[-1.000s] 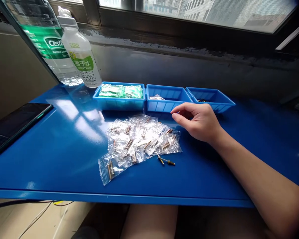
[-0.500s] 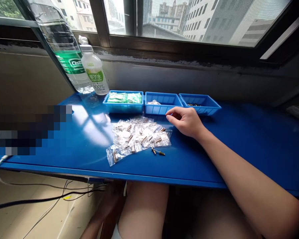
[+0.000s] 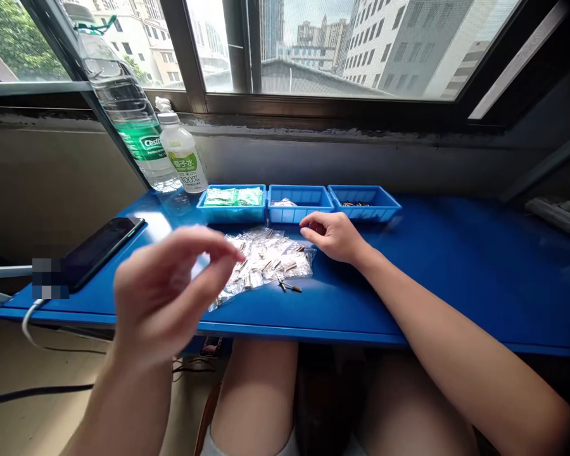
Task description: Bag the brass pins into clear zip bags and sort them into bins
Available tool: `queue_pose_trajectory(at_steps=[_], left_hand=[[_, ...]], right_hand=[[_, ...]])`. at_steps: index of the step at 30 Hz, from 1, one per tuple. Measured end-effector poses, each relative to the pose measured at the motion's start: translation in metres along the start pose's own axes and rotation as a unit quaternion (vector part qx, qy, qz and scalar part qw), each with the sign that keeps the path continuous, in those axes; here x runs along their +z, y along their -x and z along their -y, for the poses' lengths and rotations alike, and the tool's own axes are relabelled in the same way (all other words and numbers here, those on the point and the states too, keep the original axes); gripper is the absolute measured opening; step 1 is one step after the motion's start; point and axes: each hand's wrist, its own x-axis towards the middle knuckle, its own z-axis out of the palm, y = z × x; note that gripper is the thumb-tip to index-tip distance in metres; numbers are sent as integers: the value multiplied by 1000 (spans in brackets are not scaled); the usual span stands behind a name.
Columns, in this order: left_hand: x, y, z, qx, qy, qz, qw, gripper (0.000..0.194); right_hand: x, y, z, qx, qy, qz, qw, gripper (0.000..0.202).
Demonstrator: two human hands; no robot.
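My left hand (image 3: 171, 291) is raised in the foreground, blurred, its thumb and fingertips brought together in a pinch. Whether anything is between those tips I cannot make out. Behind it lies a pile of small clear plastic packets (image 3: 266, 253) with brass-coloured pieces inside. My right hand (image 3: 330, 234) rests at the pile's right side, fingers loosely curled, thumb apart from them, nothing visible in it. Just in front of the packets, loose rivet-like metal pieces (image 3: 291, 287) lie on the blue table (image 3: 456, 278).
Behind the pile stand a blue bin with green packets (image 3: 232, 197), a middle bin (image 3: 304, 215) with clear packets, and a right bin (image 3: 380, 214) with dark pieces. A phone (image 3: 107, 250), a large water bottle (image 3: 142, 145) and a smaller bottle (image 3: 185, 158) are at left.
My left hand has come up from below the table edge to above its front left. My right hand keeps its place by the packets. The camera view has shifted.
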Motion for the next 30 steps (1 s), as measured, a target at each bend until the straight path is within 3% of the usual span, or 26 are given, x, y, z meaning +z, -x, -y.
queue_pose_trajectory(at_steps=[3,7,11,14,18,20,25,30], left_hand=[[18,-57,15,36,-1,81,996,4],[40,-113,46,15,-3,194,981,8],[60,-138,77,-32,37,146,988,11],[71,-136,91,-19,-1,151,988,12],[70,-120,100,85,-129,265,952,15],[66,-113,104,121,-169,296,932,16],[64,-104,112,159,-205,303,917,17],[69,-93,103,187,-233,335,894,18]], right_hand=[[2,1,4,-26,18,68,997,42],[5,1,7,-19,58,138,989,58],[8,0,7,-4,83,154,985,50],[10,-1,7,-1,79,146,986,42],[12,-1,6,1,80,132,988,30],[13,-2,6,3,81,128,988,24],[16,-3,4,-3,75,119,990,17],[18,-2,-1,-6,67,110,992,16]])
